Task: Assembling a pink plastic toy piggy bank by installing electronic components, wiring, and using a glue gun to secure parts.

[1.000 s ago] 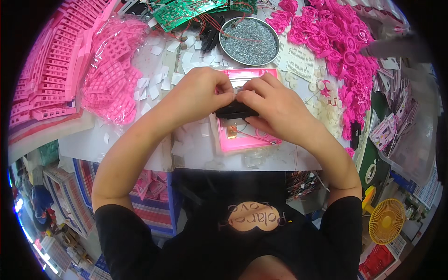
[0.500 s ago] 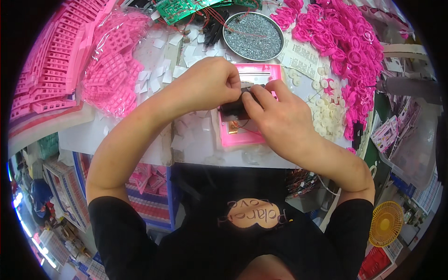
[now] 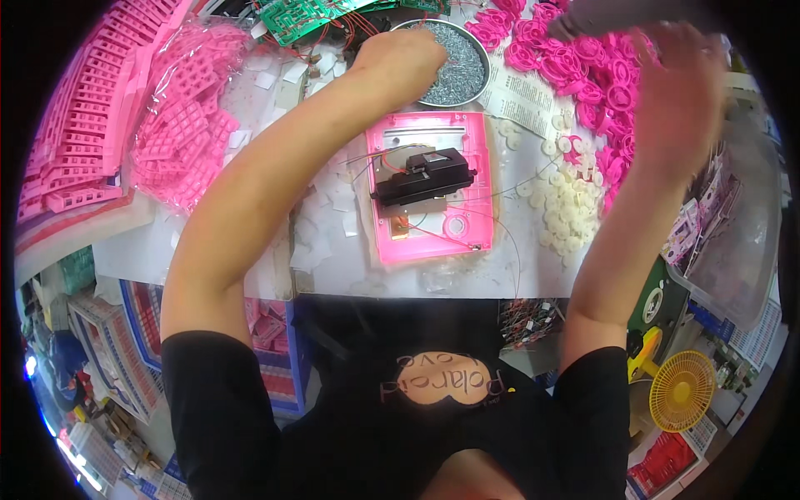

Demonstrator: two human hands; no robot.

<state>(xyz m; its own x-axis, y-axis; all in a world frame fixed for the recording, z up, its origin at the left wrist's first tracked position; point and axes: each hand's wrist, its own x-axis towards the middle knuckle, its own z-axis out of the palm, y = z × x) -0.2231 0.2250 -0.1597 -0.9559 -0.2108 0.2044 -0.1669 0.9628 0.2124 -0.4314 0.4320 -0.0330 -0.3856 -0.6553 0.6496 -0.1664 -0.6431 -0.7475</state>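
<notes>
A pink plastic housing (image 3: 475, 167) lies open-side up on the table. Across its middle sits a black plastic mechanism (image 3: 425, 179), with thin red and dark wires trailing from it. My left hand (image 3: 404, 62) reaches over the left rim of a round metal bowl (image 3: 471, 83) of small silvery screws; its fingers are drawn together, and what they pinch is hidden. At the upper right my right hand (image 3: 679, 100), smeared by motion, is raised around a dark grey electric screwdriver (image 3: 608, 17). Neither hand touches the housing.
Bright pink ring-shaped parts (image 3: 583, 67) are heaped at the far right, above small cream discs (image 3: 571, 208). Bagged pink grids (image 3: 187, 117) and stacked pink frames (image 3: 83, 108) stand left. Green circuit boards (image 3: 304, 17) lie at the back. A yellow fan (image 3: 683, 392) is lower right.
Both hands have left the black mechanism, which now lies uncovered in the housing. My left hand went to the screw bowl; my right hand rose to the upper right, where the grey screwdriver has shifted.
</notes>
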